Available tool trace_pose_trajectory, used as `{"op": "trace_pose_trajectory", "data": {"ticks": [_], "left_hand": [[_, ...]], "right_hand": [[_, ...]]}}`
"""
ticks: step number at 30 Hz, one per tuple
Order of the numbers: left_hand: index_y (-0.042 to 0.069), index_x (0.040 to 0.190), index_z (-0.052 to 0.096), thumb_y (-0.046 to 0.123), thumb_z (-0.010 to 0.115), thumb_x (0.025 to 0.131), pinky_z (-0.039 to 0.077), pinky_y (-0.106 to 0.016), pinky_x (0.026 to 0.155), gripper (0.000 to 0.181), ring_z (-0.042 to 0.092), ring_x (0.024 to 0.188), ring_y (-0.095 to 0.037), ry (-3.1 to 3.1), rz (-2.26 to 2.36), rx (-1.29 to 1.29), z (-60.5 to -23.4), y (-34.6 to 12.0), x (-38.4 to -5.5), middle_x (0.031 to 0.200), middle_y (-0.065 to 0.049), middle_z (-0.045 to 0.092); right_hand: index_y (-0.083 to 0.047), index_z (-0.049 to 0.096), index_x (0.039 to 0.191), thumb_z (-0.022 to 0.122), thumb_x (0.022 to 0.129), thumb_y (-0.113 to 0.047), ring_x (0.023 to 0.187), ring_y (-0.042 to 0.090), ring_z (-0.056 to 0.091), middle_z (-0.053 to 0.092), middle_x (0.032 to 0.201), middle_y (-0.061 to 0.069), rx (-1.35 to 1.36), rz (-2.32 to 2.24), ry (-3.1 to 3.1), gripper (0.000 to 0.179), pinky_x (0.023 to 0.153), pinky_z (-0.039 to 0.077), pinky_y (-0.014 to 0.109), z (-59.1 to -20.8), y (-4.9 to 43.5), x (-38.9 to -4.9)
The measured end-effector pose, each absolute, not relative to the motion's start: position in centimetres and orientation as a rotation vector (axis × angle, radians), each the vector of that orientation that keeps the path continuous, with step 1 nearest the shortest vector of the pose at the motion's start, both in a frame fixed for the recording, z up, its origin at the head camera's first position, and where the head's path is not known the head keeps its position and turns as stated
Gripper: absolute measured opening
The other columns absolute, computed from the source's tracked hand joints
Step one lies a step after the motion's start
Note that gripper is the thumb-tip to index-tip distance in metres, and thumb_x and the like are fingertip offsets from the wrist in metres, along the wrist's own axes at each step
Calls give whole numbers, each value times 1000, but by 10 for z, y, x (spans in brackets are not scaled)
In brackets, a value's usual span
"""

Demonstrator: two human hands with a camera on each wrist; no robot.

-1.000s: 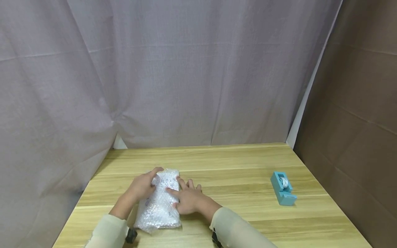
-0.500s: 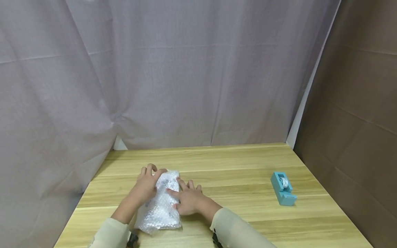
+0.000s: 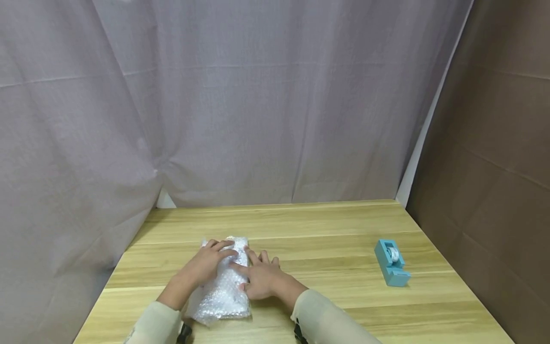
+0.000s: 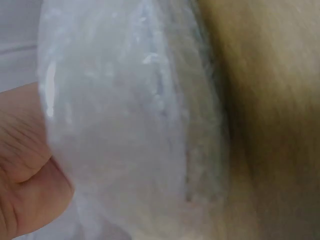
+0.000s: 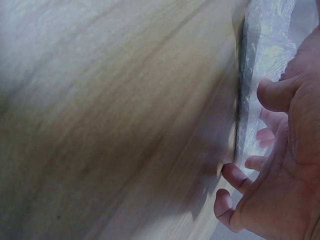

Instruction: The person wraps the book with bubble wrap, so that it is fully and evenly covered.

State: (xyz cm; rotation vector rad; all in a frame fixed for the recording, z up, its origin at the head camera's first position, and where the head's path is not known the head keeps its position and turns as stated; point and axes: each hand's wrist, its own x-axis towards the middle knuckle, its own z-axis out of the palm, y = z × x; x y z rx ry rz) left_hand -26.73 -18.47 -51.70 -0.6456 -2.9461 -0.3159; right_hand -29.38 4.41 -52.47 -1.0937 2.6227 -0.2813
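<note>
A flat rectangular package in clear bubble wrap point(image 3: 225, 296) lies on the table's near left part. Across its far left portion rests my left hand point(image 3: 207, 265), fingers stretched over the top toward the right edge. My right hand point(image 3: 263, 279) is at the right edge with fingers spread, some on the wrap and the others over the table. In the left wrist view the bubble wrap point(image 4: 115, 110) fills the middle, with part of the left hand point(image 4: 30, 165) beside it; its fingertips are hidden. The right wrist view has the right hand point(image 5: 280, 165) along the package's side.
A light blue tape dispenser point(image 3: 392, 263) with a roll of tape stands at the right of the wooden table point(image 3: 326, 239). A grey curtain point(image 3: 275, 105) hangs behind the table, and a brown cloth point(image 3: 490, 162) hangs on the right.
My left hand lifted its fingers at the package's far left corner, then laid them farther right across the top. The right hand and the package have stayed nearly in place.
</note>
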Motion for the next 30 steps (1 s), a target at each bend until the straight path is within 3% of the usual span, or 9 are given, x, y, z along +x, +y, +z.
{"op": "trace_pose_trajectory", "data": {"ticks": [9,17,23,30], "left_hand": [[16,140,74,-29,61,79,47,-80,114,76,59,139,-50,-2983,-460,-570,-518,-188,-268,160,-20,60],[9,138,75,-18,74,85,52,-68,117,60,65,133,-43,-2915,-425,-594,-518,-195,-268,154,-18,66],[3,140,73,-16,74,89,53,-64,117,54,67,138,-45,-2934,-441,-565,-516,-198,-264,152,-19,68],[6,137,75,-13,78,89,58,-61,113,52,64,135,-46,-2886,-404,-565,-523,-201,-264,154,-20,65]], "right_hand": [[-56,31,169,60,107,-52,155,42,37,10,188,7,-1096,-288,2630,69,122,37,76,-526,44,-294],[-55,36,168,60,107,-52,162,50,29,9,188,7,-1073,-309,2618,66,125,33,78,-524,45,-293],[-55,35,169,61,107,-53,162,49,30,7,189,6,-1074,-311,2614,67,125,34,77,-525,46,-294],[-54,36,169,60,107,-53,162,51,30,8,188,7,-1089,-312,2619,66,122,36,77,-526,46,-294]]}}
